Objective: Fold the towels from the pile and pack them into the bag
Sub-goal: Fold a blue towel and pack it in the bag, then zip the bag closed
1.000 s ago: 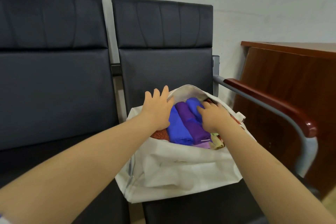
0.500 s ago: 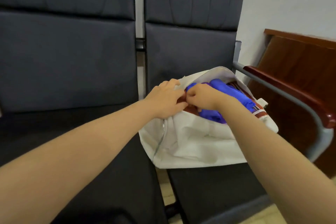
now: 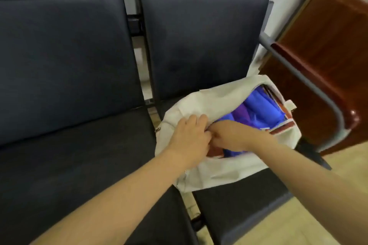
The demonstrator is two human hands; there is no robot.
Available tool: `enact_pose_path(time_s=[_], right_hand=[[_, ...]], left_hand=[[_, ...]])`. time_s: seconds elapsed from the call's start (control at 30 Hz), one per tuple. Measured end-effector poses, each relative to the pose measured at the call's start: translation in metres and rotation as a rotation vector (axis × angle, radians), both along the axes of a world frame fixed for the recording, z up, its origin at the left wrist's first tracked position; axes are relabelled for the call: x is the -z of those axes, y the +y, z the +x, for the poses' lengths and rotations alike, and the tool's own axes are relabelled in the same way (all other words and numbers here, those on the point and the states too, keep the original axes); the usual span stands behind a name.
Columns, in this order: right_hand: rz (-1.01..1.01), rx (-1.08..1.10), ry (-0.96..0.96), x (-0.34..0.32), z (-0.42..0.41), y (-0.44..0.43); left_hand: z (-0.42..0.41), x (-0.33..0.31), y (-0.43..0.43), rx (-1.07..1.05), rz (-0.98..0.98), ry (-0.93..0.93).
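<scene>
- Cream canvas bag (image 3: pixel 215 103) lies on its side on the right-hand seat (image 3: pixel 239 201) of a row of dark padded chairs. Its mouth is open toward the armrest.
- Folded towels are inside the bag: a blue towel (image 3: pixel 260 109) nearest the far rim, with a purple towel (image 3: pixel 242 112) just beside it. A red-brown cloth (image 3: pixel 215 150) shows at the near rim, below the hands.
- Left hand (image 3: pixel 191 135) is on the bag's upper flap at the near end of the mouth, fingers curled into the cream fabric and gripping it.
- Right hand (image 3: pixel 233 135) is knuckle to knuckle with the left, over the opening. Its fingers are curled under and the tips are hidden, so I cannot tell what it pinches, if anything.
- A metal zipper pull (image 3: pixel 158 129) hangs at the bag's left corner, apart from both hands.
- A wood-capped armrest (image 3: pixel 318 85) on a grey tube runs just right of the bag, with a brown wooden cabinet (image 3: pixel 328 36) behind it.
- The view is somewhat motion-blurred.
</scene>
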State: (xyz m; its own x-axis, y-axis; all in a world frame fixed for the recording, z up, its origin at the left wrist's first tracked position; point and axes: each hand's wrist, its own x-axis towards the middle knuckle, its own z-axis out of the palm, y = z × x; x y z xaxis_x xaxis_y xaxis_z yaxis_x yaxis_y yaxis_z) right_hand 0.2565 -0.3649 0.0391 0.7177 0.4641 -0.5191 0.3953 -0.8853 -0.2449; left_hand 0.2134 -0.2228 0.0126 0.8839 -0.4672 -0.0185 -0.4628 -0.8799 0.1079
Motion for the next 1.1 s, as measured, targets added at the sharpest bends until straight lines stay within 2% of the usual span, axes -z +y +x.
enact_pose_path(time_s=[0.07, 0.2, 0.27, 0.37, 0.43, 0.53, 0.57, 0.67, 0.77, 0.87, 1.1], right_hand=[[0.102, 0.045, -0.048, -0.001, -0.023, -0.022], [0.105, 0.077, -0.092, 0.009, -0.062, -0.057], [0.006, 0.007, -0.072, 0.002, -0.063, -0.058], [-0.168, -0.116, 0.049, -0.01, -0.046, -0.061], [-0.227, -0.216, 0.129, -0.01, -0.033, -0.067], [-0.29, -0.234, 0.255, -0.011, -0.025, -0.071], [-0.267, -0.221, 0.232, -0.015, -0.023, -0.071], [-0.14, -0.129, 0.005, -0.028, -0.017, -0.076], [-0.123, -0.039, 0.031, -0.035, -0.019, -0.093], [-0.218, -0.014, 0.108, -0.035, -0.02, -0.115], [-0.482, 0.102, -0.051, -0.018, -0.009, -0.151]], left_hand=[[-0.005, -0.014, -0.003, -0.033, 0.095, 0.148], [-0.015, -0.037, -0.015, -0.106, 0.305, 0.382], [-0.015, -0.046, -0.019, -0.142, 0.255, 0.476], [-0.012, -0.065, -0.01, -0.287, 0.004, 0.597], [-0.011, -0.069, -0.003, -0.263, -0.019, 0.575], [-0.014, -0.067, -0.004, -0.287, -0.004, 0.602], [-0.014, -0.067, -0.006, -0.268, 0.019, 0.59], [-0.012, -0.073, -0.015, -0.275, 0.101, 0.588], [-0.006, -0.079, -0.021, -0.246, 0.171, 0.581], [-0.004, -0.081, -0.025, -0.224, 0.224, 0.601], [-0.011, -0.073, -0.008, -0.081, 0.307, 0.536]])
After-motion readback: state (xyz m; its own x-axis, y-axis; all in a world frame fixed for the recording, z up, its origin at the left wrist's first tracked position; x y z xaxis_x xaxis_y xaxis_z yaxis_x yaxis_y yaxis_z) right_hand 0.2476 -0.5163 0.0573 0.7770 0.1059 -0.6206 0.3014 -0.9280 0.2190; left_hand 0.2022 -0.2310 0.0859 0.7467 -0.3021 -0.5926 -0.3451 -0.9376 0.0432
